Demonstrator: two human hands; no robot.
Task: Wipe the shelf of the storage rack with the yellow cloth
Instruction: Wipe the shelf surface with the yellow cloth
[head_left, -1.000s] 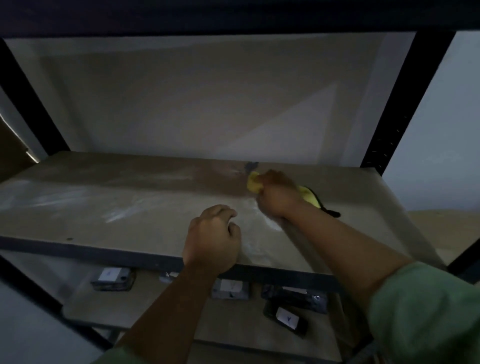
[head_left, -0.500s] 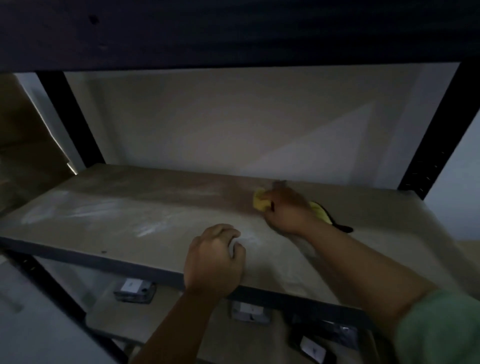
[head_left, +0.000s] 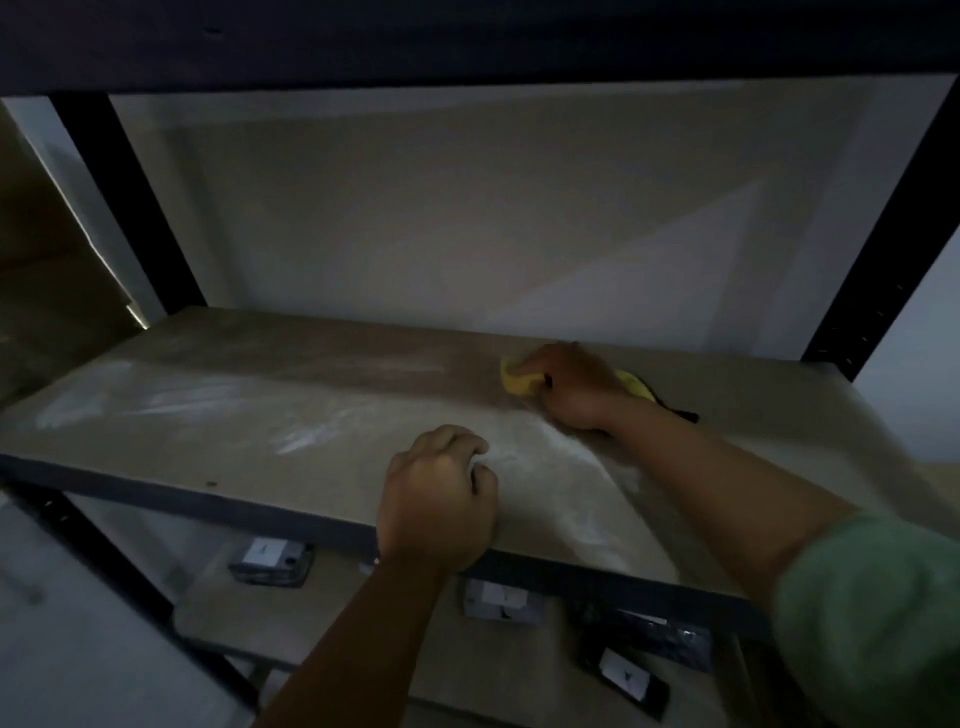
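A dusty brown shelf (head_left: 249, 415) of the dark metal rack runs across the middle of the head view, streaked with pale dust. My right hand (head_left: 571, 387) presses the yellow cloth (head_left: 515, 380) flat on the shelf near its back edge, right of centre; the cloth shows at the fingertips and again behind the wrist. My left hand (head_left: 441, 499) is curled into a fist and rests on the shelf's front edge, holding nothing.
Black uprights stand at the back left (head_left: 124, 208) and back right (head_left: 883, 234). The shelf above (head_left: 467, 41) overhangs at the top. The lower shelf (head_left: 363, 613) carries several dark packets with white labels (head_left: 270, 558). A pale wall is behind.
The view has tilted upward, so the shelf sits lower in frame. My right hand with the cloth has pushed slightly toward the back edge. The left fist stays on the front edge.
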